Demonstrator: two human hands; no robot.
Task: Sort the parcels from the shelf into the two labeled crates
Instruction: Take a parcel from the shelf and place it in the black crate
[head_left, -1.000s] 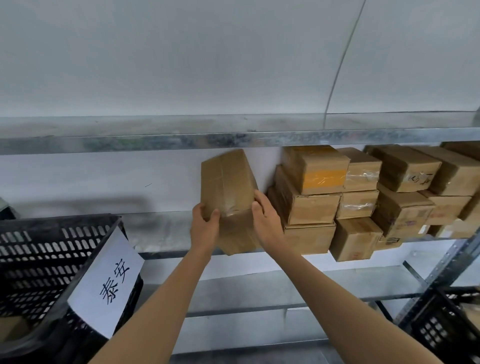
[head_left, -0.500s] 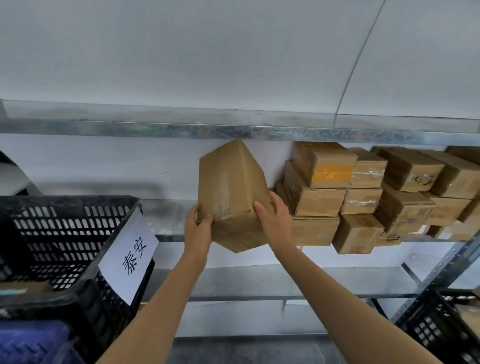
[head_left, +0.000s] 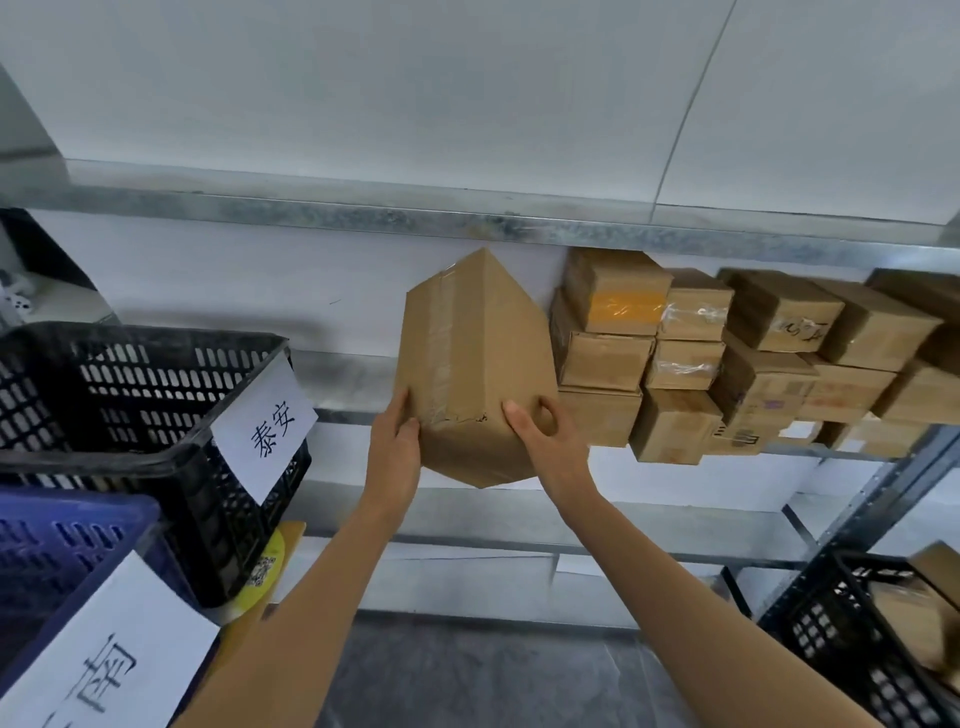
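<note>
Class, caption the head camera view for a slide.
Left hand and right hand hold a cardboard box before the shelf, near the black crate and blue crate.

White wall (head_left: 467, 93) behind metal shelving (head_left: 363, 221), grey floor (head_left: 467, 675).

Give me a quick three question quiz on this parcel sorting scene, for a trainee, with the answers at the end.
1. True or false: the left hand and the right hand both hold the tilted parcel.
2. The black crate with the white label is: A) left of the tilted parcel, B) right of it, C) on the top shelf.
3. Fill in: the stacked parcels rest on the shelf to the tilted parcel's ____.
Key: 1 true; 2 A; 3 right.
</note>
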